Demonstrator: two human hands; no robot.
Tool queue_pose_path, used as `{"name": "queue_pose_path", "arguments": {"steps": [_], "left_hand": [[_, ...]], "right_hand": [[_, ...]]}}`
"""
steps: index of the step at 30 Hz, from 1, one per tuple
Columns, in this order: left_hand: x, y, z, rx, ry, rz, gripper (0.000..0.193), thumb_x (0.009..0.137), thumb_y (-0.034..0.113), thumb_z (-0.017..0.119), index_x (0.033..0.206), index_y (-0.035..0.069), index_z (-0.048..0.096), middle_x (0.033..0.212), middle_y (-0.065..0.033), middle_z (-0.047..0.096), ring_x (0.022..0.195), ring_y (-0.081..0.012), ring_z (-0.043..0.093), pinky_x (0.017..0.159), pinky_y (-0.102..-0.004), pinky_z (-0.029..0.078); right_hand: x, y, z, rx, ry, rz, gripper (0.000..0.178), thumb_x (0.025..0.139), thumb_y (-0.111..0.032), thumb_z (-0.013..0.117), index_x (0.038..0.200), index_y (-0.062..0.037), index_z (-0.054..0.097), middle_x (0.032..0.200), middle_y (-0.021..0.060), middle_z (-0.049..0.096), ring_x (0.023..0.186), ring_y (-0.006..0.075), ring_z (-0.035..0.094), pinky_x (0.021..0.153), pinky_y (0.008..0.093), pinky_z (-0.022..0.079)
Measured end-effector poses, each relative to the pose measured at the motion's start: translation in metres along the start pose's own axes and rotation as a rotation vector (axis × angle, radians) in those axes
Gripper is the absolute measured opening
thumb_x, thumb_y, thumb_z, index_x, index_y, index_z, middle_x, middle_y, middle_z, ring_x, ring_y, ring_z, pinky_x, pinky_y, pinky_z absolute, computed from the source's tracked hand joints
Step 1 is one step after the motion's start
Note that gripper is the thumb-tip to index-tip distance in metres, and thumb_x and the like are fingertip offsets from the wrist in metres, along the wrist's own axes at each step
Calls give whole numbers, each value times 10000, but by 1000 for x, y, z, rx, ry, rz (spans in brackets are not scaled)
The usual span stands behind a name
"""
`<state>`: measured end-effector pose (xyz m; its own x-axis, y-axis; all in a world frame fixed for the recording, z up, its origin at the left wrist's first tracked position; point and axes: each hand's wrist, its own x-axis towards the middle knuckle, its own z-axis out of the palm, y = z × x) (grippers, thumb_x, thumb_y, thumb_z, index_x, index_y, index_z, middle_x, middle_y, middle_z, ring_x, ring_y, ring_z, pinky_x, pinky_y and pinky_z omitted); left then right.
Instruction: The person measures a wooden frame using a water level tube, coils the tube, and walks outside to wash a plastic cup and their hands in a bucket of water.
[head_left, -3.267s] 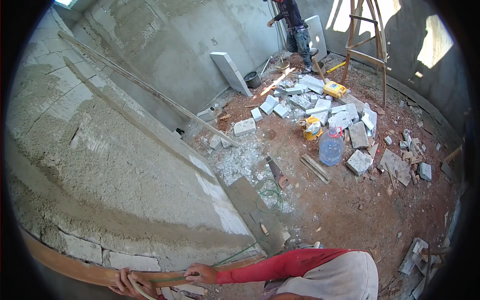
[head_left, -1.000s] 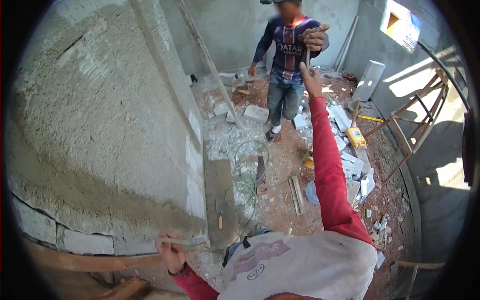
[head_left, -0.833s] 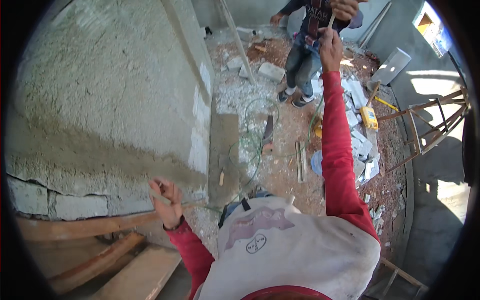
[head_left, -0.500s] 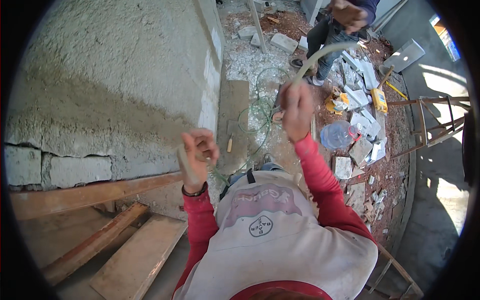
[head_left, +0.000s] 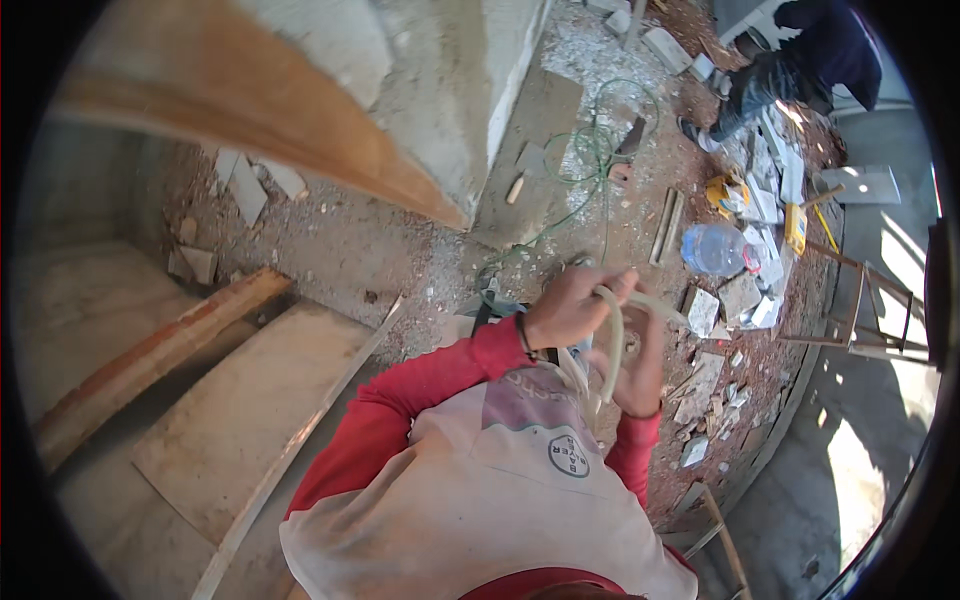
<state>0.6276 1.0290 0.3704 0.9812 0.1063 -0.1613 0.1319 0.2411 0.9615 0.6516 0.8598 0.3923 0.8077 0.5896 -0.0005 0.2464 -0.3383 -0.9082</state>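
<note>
The person's two bare hands are close together in front of the chest, just above the printed shirt (head_left: 500, 460), with a pale flexible hose (head_left: 616, 345) bent between them. The left hand (head_left: 575, 310) comes across the body with its fingers curled closed and seems to have the hose pinched near the fingertips, where it arches over into a loop. The right hand (head_left: 640, 365) sits just beyond and lower, partly behind the hose and blurred — how far its fingers are closed, and whether they grip the hose, cannot be told. One stretch of hose drops from the left fingers toward the shirt; another sticks out to the right, past the hands. The step in hand looks to be handling or gathering the hose at close range, and the next move, as judged, calls for a firm hold on the bend with the left fingers while the right hand controls the loose stretch, without kinking it. On the ground beyond lie a coiled green line (head_left: 592, 160), a handsaw (head_left: 631, 137) and a wooden-handled tool (head_left: 515, 188). A clear water jug (head_left: 713, 250) lies to the right, near broken blocks (head_left: 702, 312); a co-worker (head_left: 768, 92) stands farther off.
</note>
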Motion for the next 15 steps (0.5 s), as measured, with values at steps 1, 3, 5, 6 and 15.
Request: {"name": "queue_pose_path", "arguments": {"steps": [1,3,5,6,15], "left_hand": [[-8,-3,4,75,53,95,365,1018,294,474,750,49,513,671,-19,529,608,-130,469,544,-336,384],[-23,-9,8,144,134,168,384,1013,310,482,760,31,555,617,-47,522,564,-152,462,531,-349,382],[-34,-13,9,256,151,145,392,1003,336,490,821,9,610,608,-137,525,537,-221,485,544,-378,395],[-39,-14,11,247,158,119,392,1003,336,490,821,9,610,608,-137,525,537,-221,485,544,-378,395],[-83,-12,23,173,39,289,362,905,405,626,867,45,646,644,-99,622,583,-234,622,553,-347,470]], "right_hand": [[-15,-16,-1,5,53,-35,1042,627,-391,886,1430,-15,337,1405,195,437,1054,259,558,867,398,472],[-30,-39,4,20,84,-53,1177,575,-450,909,1461,-10,271,1431,193,404,1039,247,555,856,396,476],[-41,-54,13,-12,278,-337,1131,609,-519,877,1447,-19,304,1439,216,372,1033,273,550,840,390,472],[-44,-57,17,37,291,-367,1131,609,-519,877,1447,-19,304,1439,216,372,1033,273,550,840,390,472],[-100,-51,9,-226,602,-262,268,1007,-193,527,1065,54,613,758,68,533,681,148,449,646,285,389]]}}
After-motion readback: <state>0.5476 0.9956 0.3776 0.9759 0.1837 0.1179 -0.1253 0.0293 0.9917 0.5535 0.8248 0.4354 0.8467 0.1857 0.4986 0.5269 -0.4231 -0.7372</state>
